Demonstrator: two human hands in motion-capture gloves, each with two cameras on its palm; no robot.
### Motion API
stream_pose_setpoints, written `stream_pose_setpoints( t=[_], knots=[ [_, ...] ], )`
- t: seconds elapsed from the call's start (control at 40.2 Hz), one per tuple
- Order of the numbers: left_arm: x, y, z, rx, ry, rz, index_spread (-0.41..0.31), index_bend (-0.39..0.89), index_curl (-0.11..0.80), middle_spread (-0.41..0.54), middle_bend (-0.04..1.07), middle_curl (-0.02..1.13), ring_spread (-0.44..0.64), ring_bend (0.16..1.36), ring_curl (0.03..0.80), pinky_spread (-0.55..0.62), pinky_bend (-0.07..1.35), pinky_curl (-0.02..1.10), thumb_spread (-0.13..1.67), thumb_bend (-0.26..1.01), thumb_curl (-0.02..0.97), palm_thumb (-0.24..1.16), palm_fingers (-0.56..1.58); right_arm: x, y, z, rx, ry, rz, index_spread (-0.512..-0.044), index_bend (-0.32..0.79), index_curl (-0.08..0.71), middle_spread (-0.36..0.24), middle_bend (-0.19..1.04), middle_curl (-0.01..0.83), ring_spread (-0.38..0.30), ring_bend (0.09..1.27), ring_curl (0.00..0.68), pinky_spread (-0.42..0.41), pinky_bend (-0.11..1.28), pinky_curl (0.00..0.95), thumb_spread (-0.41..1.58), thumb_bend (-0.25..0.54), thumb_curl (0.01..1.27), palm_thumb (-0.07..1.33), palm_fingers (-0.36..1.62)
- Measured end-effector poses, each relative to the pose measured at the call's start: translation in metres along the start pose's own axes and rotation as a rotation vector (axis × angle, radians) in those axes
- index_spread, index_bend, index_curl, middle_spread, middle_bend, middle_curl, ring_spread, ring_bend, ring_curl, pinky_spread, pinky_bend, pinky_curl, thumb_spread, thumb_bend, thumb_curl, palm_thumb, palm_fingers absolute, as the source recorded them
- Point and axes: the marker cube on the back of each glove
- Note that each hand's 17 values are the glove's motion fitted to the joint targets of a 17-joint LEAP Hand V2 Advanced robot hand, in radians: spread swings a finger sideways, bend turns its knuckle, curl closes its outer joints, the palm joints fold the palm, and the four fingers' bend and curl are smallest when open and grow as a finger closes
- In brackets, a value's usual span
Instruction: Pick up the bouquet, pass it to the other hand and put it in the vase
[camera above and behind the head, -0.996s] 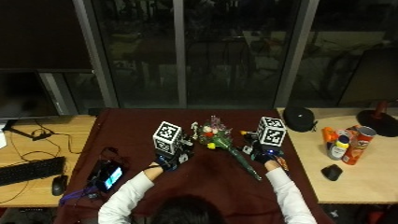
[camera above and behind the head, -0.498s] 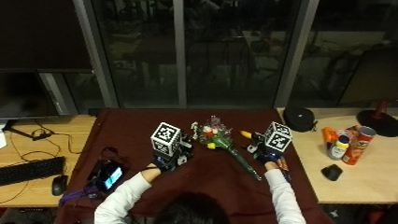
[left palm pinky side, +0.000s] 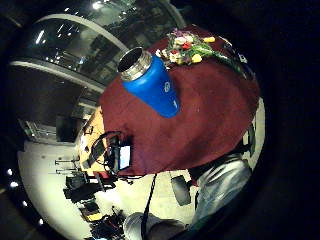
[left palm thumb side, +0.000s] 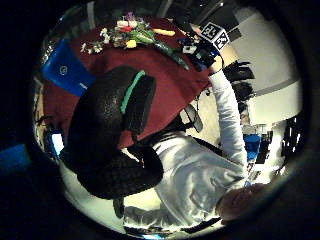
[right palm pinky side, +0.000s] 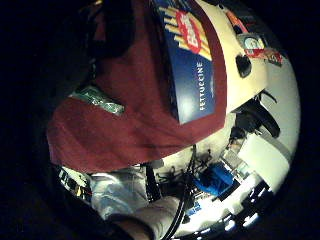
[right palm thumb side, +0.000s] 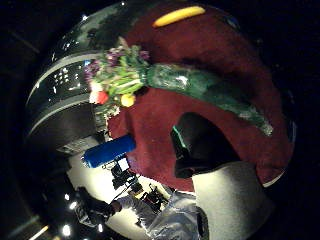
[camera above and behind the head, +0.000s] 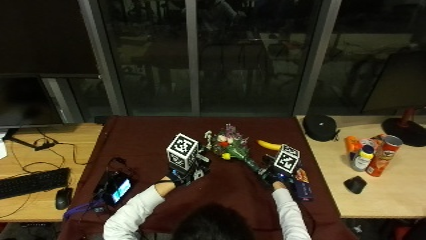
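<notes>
The bouquet (camera above and behind the head: 229, 146) lies on the maroon cloth (camera above and behind the head: 143, 145), flowers away from me, its green-wrapped stem (right palm thumb side: 205, 87) slanting toward my right hand (camera above and behind the head: 279, 175). That hand hovers over the stem's end; its fingers (right palm thumb side: 192, 150) stand off the wrap and the stem rests on the cloth. The blue vase (left palm pinky side: 150, 85), a metal-rimmed bottle, stands upright beside the flowers; in the outside view my left hand (camera above and behind the head: 181, 175) hides it. My left hand's fingers (left palm thumb side: 107, 125) hang loosely curled round nothing.
A banana (camera above and behind the head: 268, 145) lies past the stem. A blue fettuccine box (camera above and behind the head: 301, 184) sits by my right wrist. A phone with cables (camera above and behind the head: 116, 187) is on the cloth's left. A can and bottles (camera above and behind the head: 373, 156) and a black mouse (camera above and behind the head: 355, 184) stand on the right table.
My right hand has moved back toward me and down over the stem's end. My left hand has hardly moved. The bouquet lies where it was.
</notes>
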Motion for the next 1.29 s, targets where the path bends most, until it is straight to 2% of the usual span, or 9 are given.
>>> stream_pose_setpoints(
  t=[0.174, 0.423, 0.548, 0.772, 0.872, 0.971, 1.046, 1.195, 1.295],
  knots=[
    [-0.003, 0.000, 0.008, -0.021, 0.007, -0.010, -0.054, 0.16, 0.329, 0.176, 0.17, 0.27, 0.30, 0.51, 0.258, 0.37, 0.29, 0.30, 1.16, -0.02, 0.256, 0.24, 0.29, 0.004, -0.022, 0.038, -0.027, 0.009, 0.039, -0.149, 0.03, 0.070, -0.011, 0.34, 0.401, -0.104, 0.75, 0.397, -0.009, 0.79, 0.369, 1.08, -0.009, 0.33, 0.53, 0.64],
    [-0.009, 0.004, 0.011, -0.056, 0.007, -0.011, -0.049, 0.17, 0.337, 0.181, 0.17, 0.28, 0.30, 0.51, 0.266, 0.37, 0.29, 0.31, 1.16, -0.02, 0.264, 0.24, 0.29, -0.004, 0.001, 0.050, 0.024, 0.136, 0.097, -0.158, 0.08, 0.105, -0.018, 0.36, 0.416, -0.070, 0.65, 0.377, 0.069, 0.72, 0.350, 1.07, 0.005, 0.36, 0.65, 0.58],
    [-0.009, 0.005, 0.006, -0.057, 0.021, -0.014, -0.048, 0.16, 0.336, 0.183, 0.17, 0.28, 0.30, 0.51, 0.269, 0.36, 0.30, 0.32, 1.17, -0.02, 0.266, 0.24, 0.29, -0.003, -0.001, 0.044, 0.039, 0.184, 0.144, -0.236, 0.17, 0.145, -0.061, 0.40, 0.430, -0.126, 0.64, 0.366, -0.012, 0.65, 0.327, 1.05, 0.051, 0.39, 0.79, 0.78],
    [-0.016, 0.003, 0.015, -0.074, 0.006, -0.026, -0.047, 0.16, 0.340, 0.185, 0.16, 0.28, 0.30, 0.51, 0.272, 0.34, 0.32, 0.33, 1.17, -0.02, 0.269, 0.24, 0.29, -0.010, 0.009, 0.030, 0.008, 0.186, 0.151, -0.232, 0.31, 0.279, -0.132, 0.41, 0.469, -0.180, 0.57, 0.387, -0.196, 0.53, 0.328, 1.13, 0.128, 0.41, 0.98, 1.17],
    [-0.016, 0.003, 0.017, -0.073, 0.021, -0.026, -0.047, 0.16, 0.342, 0.185, 0.17, 0.28, 0.30, 0.51, 0.273, 0.33, 0.32, 0.33, 1.17, -0.02, 0.270, 0.24, 0.29, -0.014, 0.004, 0.026, 0.018, 0.046, 0.045, -0.235, 0.19, 0.294, -0.178, 0.45, 0.488, -0.219, 0.65, 0.418, -0.262, 0.57, 0.350, 1.15, 0.131, 0.41, 1.01, 1.34],
    [-0.013, 0.001, 0.018, -0.081, 0.051, -0.022, -0.047, 0.16, 0.343, 0.190, 0.16, 0.28, 0.30, 0.51, 0.275, 0.32, 0.33, 0.34, 1.17, -0.02, 0.271, 0.24, 0.29, -0.011, -0.001, 0.018, 0.268, -0.016, 0.050, -0.234, 0.12, 0.285, -0.186, 0.54, 0.526, -0.215, 0.79, 0.468, -0.263, 0.62, 0.382, 1.16, 0.127, 0.41, 1.02, 1.42],
    [-0.012, -0.004, 0.023, -0.106, 0.093, -0.033, -0.047, 0.17, 0.345, 0.194, 0.15, 0.28, 0.30, 0.51, 0.277, 0.32, 0.34, 0.35, 1.17, -0.02, 0.271, 0.24, 0.28, -0.021, 0.003, 0.018, 0.374, -0.169, -0.054, -0.217, 0.32, 0.354, -0.184, 0.66, 0.566, -0.211, 0.82, 0.485, -0.262, 0.57, 0.382, 1.09, 0.031, 0.38, 0.92, 1.59],
    [-0.006, -0.023, 0.018, -0.079, 0.217, -0.053, -0.045, 0.17, 0.350, 0.196, 0.16, 0.27, 0.29, 0.52, 0.279, 0.30, 0.35, 0.35, 1.17, -0.02, 0.272, 0.24, 0.30, -0.041, -0.005, 0.001, 0.463, -0.607, -0.248, -0.214, 0.45, 0.419, -0.185, 0.75, 0.603, -0.203, 0.87, 0.518, -0.264, 0.59, 0.411, 1.03, -0.016, 0.38, 0.90, 1.53],
    [0.004, -0.039, 0.009, -0.062, 0.328, -0.019, -0.040, 0.18, 0.354, 0.189, 0.16, 0.27, 0.28, 0.52, 0.279, 0.29, 0.34, 0.35, 1.17, -0.02, 0.273, 0.24, 0.32, -0.043, -0.016, -0.018, 0.544, -0.694, -0.195, -0.208, 0.50, 0.457, -0.180, 0.78, 0.617, -0.200, 0.90, 0.529, -0.263, 0.62, 0.427, 1.00, -0.014, 0.39, 0.92, 1.51]
  ],
)
